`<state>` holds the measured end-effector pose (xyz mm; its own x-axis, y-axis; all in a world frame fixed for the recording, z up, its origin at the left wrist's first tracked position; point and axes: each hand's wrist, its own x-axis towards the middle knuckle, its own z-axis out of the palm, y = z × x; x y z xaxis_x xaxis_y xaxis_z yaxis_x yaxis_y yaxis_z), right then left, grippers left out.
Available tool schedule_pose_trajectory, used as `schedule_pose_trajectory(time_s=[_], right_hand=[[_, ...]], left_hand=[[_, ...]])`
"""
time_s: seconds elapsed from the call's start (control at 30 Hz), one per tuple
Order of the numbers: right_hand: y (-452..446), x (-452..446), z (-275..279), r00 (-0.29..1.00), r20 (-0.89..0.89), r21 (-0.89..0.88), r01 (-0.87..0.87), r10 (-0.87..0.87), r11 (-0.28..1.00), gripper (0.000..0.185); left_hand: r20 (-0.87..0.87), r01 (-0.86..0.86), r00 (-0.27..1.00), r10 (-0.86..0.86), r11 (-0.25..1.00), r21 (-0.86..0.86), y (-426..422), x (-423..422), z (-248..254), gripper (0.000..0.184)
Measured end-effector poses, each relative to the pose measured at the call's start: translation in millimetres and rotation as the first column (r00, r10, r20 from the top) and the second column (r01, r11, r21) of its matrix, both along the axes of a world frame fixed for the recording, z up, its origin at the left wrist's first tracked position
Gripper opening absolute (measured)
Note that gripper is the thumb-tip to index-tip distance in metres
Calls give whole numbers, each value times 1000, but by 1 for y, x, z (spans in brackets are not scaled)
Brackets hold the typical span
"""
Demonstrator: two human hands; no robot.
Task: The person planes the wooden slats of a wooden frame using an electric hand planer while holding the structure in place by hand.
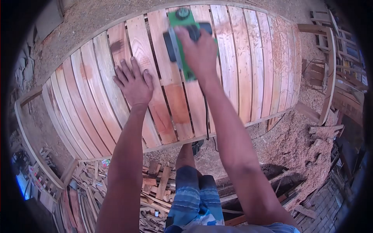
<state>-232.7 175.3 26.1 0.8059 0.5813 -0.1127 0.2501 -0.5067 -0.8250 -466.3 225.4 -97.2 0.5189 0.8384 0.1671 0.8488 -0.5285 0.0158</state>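
Observation:
My right hand [200, 52] is wrapped round the handle of a green electric hand planer [176, 18], which rests on the far half of a slatted wooden panel [237, 73]. A round black knob shows at the planer's far end; its underside is hidden. From beneath my right forearm a black power cord [207, 120] runs to the panel's near edge. Lying flat on the slats left of the planer, my left hand [136, 87] has its fingers spread and holds nothing. Some slats are pale, others reddish, with narrow gaps between them.
Wood shavings lie on the panel's right part and in a pile [291, 143] on the ground. Scrap wood [155, 186] is heaped below the near edge. Wooden frame legs [330, 73] stick out at the right, and another frame [31, 136] stands at the left.

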Motion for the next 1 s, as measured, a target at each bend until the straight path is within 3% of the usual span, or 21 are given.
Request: schedule_pose_trajectory(time_s=[0.13,0.23,0.43,0.47,0.53,0.67,0.77,0.87,1.0], right_hand=[[38,25,-3,997,79,-24,0,2,1000,82],[-5,-4,16,992,-122,-13,-35,33,999,86],[-202,-154,33,924,-368,-7,104,-99,995,57],[-239,-177,39,900,-419,-158,60,-122,986,50],[-313,-233,23,917,-386,-198,26,-102,980,59],[-389,-296,12,893,-442,-185,2,-85,983,55],[-372,-296,10,915,-398,-157,11,-74,988,51],[-332,-282,7,924,-371,-150,34,-88,988,49],[-271,-258,14,937,-316,-148,108,-150,983,42]], left_hand=[[19,6,1000,-7,999,34,-1,-3,-7,70],[28,-4,1000,2,999,43,-1,-3,-9,70],[33,-5,999,2,996,89,1,-6,-17,68],[24,-2,1000,0,995,101,0,-8,-19,68],[39,-6,999,2,996,91,-1,-8,-17,68],[81,-9,997,3,997,75,-1,-6,-18,65],[113,-18,993,15,1000,20,-6,-7,-8,64],[248,-151,959,135,987,47,-6,-8,-9,62],[247,-170,954,171,985,-25,-3,-9,-6,60]])
